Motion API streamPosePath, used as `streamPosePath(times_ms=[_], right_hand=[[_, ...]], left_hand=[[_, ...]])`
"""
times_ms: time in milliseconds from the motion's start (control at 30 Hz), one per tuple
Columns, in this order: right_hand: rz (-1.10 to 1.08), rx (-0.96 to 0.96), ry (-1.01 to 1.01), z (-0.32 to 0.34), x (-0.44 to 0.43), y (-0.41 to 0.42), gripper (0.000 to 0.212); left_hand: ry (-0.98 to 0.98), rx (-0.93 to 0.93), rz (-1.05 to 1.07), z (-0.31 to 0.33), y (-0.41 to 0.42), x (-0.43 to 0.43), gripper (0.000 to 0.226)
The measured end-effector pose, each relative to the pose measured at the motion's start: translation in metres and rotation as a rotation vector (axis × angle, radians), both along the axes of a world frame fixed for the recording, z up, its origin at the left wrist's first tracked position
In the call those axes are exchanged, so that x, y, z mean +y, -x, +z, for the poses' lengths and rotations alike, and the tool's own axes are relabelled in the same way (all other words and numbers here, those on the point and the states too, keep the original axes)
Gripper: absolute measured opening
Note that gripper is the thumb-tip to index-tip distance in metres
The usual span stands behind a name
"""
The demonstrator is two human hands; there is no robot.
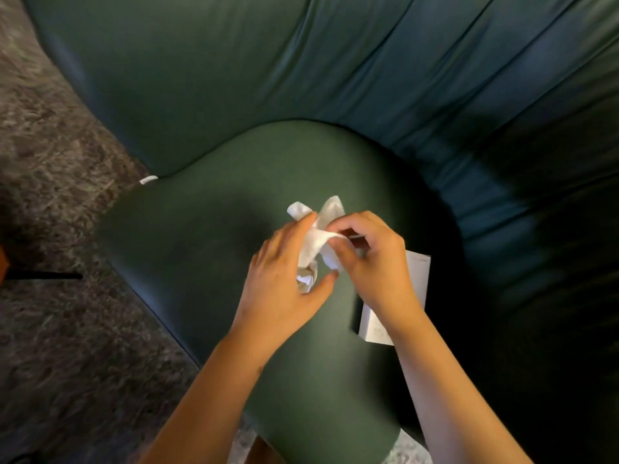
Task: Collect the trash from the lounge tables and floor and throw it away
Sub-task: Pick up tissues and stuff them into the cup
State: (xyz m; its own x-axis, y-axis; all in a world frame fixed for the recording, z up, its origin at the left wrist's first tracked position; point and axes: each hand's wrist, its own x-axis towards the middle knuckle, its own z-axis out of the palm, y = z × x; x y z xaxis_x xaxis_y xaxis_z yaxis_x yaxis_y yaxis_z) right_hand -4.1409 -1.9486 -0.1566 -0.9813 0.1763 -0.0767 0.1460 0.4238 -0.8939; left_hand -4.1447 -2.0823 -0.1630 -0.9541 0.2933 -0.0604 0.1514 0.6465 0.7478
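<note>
Left hand (281, 279) and right hand (375, 262) fingers (303, 226) pinch crumpled white tissue (315, 242) over smooth green seat (201, 229).

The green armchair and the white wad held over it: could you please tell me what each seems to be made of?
The green armchair looks like leather or faux leather: smooth, soft sheen, long creases across the backrest. The white wad looks like thin paper, probably tissue or napkin: it crumples softly where the left hand and right hand hold it.
</note>
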Motion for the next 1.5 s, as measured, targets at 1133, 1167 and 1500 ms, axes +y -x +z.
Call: streamPosePath(times_ms=[1133,1167,1500], right_hand=[[-0.504,-0.195,0.008,-0.047,0.020,-0.064,0.032],[-0.526,-0.230,-0.114,-0.053,0.023,-0.066,0.039],[-0.440,-0.689,-0.605,-0.135,0.036,-0.091,0.104]], left_hand=[[0.420,-0.042,-0.089,-0.071,-0.022,-0.005,0.075],[0.422,-0.046,-0.088,-0.072,-0.021,-0.004,0.075],[0.325,-0.037,0.019,-0.089,-0.010,0.008,0.061]])
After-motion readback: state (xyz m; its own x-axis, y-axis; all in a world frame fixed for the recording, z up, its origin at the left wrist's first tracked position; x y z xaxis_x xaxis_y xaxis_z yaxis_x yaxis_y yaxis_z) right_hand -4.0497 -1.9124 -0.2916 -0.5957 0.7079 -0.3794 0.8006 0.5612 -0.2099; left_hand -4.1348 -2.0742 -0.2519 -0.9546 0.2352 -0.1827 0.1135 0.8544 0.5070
